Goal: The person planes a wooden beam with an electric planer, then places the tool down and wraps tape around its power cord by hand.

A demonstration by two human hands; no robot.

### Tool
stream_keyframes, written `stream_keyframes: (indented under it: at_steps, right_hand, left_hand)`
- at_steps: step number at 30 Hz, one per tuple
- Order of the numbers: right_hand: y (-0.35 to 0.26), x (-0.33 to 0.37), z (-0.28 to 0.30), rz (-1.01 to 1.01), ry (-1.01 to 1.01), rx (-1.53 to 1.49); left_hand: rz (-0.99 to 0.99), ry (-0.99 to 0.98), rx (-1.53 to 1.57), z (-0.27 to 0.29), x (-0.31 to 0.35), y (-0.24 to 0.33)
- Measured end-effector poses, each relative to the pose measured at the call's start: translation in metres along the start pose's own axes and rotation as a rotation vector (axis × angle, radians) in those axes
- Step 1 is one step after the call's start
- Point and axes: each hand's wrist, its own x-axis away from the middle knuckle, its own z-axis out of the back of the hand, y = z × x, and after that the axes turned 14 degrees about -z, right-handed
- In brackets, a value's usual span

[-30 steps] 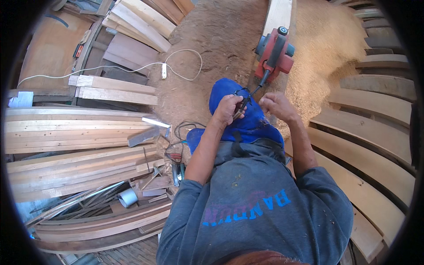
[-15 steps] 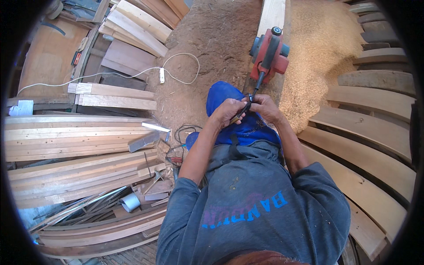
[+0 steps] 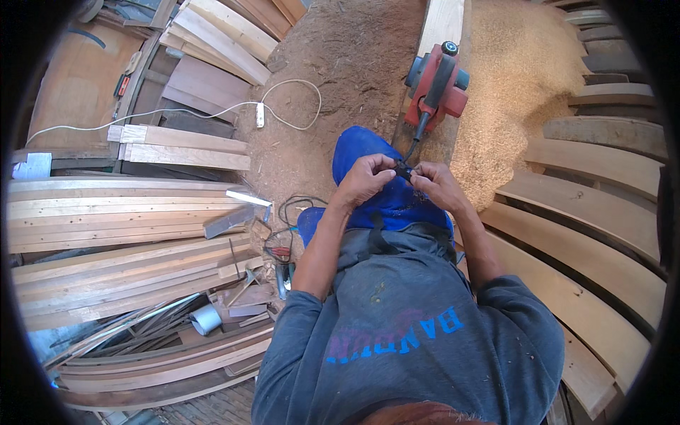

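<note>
Over my blue-clad lap, my left hand (image 3: 365, 183) and my right hand (image 3: 435, 184) are close together with bent, closed fingers. Both pinch a small black bundle (image 3: 403, 170), which looks like part of the planer's power cord; its detail is too small to make out. Just beyond the hands, a red electric hand planer (image 3: 435, 85) rests on a long board (image 3: 440, 28). From its grey-black handle, the black cord (image 3: 417, 136) runs back toward my fingers.
Wood shavings (image 3: 506, 92) are heaped right of the board. Curved planks (image 3: 588, 195) line the right side, stacked boards (image 3: 127, 216) the left. A white cable (image 3: 177, 111) with a connector crosses the ground at left; a hammer (image 3: 244, 285) and dark cords (image 3: 289, 212) lie by my left arm.
My left hand has turned from gripping a dark, partly yellowish item to pinching the black bundle, its fingers now higher. My right hand has shifted slightly down and right.
</note>
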Motion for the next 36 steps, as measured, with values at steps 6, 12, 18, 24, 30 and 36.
stream_keyframes:
  at_steps: [6, 12, 18, 24, 30, 36]
  right_hand:
    - [-0.039, 0.023, 0.001, 0.137, 0.013, 0.179]
    - [-0.072, 0.019, -0.004, 0.369, 0.304, 0.563]
    - [-0.092, 0.002, -0.019, 0.535, 0.272, 0.503]
    - [-0.09, 0.011, -0.012, 0.325, 0.328, 0.03]
    - [-0.036, 0.001, 0.021, 0.101, 0.397, 0.215]
    - [-0.02, -0.018, -0.01, -0.001, 0.12, -0.209]
  left_hand:
    - [-0.185, 0.127, -0.284, -0.022, 0.007, 0.003]
    - [-0.384, 0.232, -0.421, -0.029, 0.019, 0.004]
    - [-0.381, 0.312, -0.565, -0.028, 0.012, 0.0]
    - [-0.038, 0.329, 0.117, -0.013, 0.003, 0.002]
    - [0.008, 0.344, 0.532, 0.0, 0.0, -0.01]
    - [0.068, 0.353, 0.575, 0.001, -0.002, -0.015]
